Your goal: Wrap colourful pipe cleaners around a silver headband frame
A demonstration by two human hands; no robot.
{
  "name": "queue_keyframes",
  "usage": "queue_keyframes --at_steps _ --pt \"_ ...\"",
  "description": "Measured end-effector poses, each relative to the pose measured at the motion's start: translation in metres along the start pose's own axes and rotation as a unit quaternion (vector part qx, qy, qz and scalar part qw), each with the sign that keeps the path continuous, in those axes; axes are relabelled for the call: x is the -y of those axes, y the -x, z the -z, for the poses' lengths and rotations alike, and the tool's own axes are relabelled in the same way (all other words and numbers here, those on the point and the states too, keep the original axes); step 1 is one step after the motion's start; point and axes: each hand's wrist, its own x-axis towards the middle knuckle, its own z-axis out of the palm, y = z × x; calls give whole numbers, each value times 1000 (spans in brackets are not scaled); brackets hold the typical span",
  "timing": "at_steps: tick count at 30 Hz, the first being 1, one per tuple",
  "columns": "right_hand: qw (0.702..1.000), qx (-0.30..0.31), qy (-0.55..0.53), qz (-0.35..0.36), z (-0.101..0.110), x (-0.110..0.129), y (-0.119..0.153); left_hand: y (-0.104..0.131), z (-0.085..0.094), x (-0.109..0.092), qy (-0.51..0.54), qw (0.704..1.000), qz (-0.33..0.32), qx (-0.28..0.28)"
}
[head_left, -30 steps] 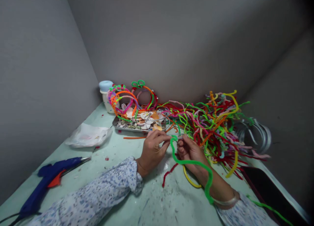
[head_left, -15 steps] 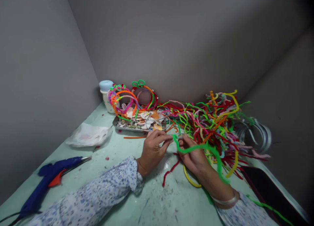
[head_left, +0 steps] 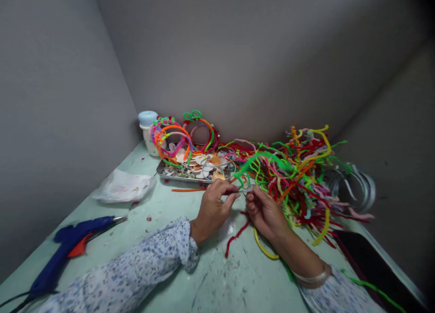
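A fuzzy green pipe cleaner (head_left: 260, 155) arcs up and to the right from between my hands, partly smeared by motion. At its near end, the thumb and index finger of my left hand (head_left: 215, 204) are pinched together. My right hand (head_left: 268, 213) is closed, its thumb and index finger gripping the end of a thin silvery metal strip (head_left: 250, 190), which looks like a headband. Fingers hide most of the strip. Below the hands lie a dark red pipe cleaner (head_left: 237, 236) and a yellow one (head_left: 263, 247).
A metal tray (head_left: 185, 180) of loose pieces stands ahead, with wrapped colourful headbands (head_left: 175, 131) and a blue-lidded jar (head_left: 148, 132) behind it. Tangled pipe cleaners (head_left: 288, 168), bare metal headbands (head_left: 365, 190) and a dark phone-like slab (head_left: 370, 263) lie right; a plastic bag (head_left: 124, 186) and glue gun (head_left: 64, 252) left.
The green pipe cleaner has swung from hanging over my right hand and wrist to arching up beyond my hands. Both hands have stayed nearly in place.
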Motion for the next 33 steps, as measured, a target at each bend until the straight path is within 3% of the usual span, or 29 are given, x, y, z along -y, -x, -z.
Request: queue_keyframes --at_steps 10,23,33 --pt "1000 11 0 -1 3 0 -1 0 1 1 -14 1000 -19 8" --pt "1000 13 5 4 4 -2 -2 2 -1 -4 -32 997 19 72" --pt "1000 11 -3 5 5 -2 -3 -1 1 -4 6 996 36 87"
